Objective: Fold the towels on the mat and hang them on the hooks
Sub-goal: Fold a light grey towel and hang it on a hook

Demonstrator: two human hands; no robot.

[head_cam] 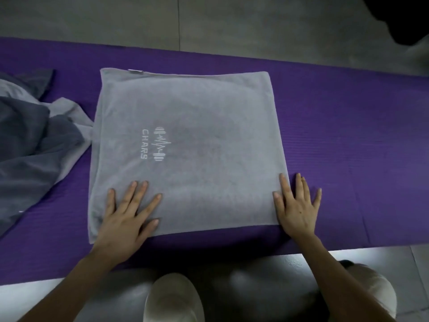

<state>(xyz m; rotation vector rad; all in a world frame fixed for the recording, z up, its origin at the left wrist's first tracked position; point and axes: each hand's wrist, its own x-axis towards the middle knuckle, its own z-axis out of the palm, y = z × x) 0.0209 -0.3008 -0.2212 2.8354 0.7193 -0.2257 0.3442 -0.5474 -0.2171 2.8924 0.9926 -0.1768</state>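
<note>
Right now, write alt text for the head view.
The left hand and right hand lie flat on the near corners of a folded grey towel on a purple mat. Crumpled grey towels lie at its left.

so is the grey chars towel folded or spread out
Folded: the grey CHARS towel lies as a squarish pad on the purple mat, with a second layer showing along its left and far edges.
</note>
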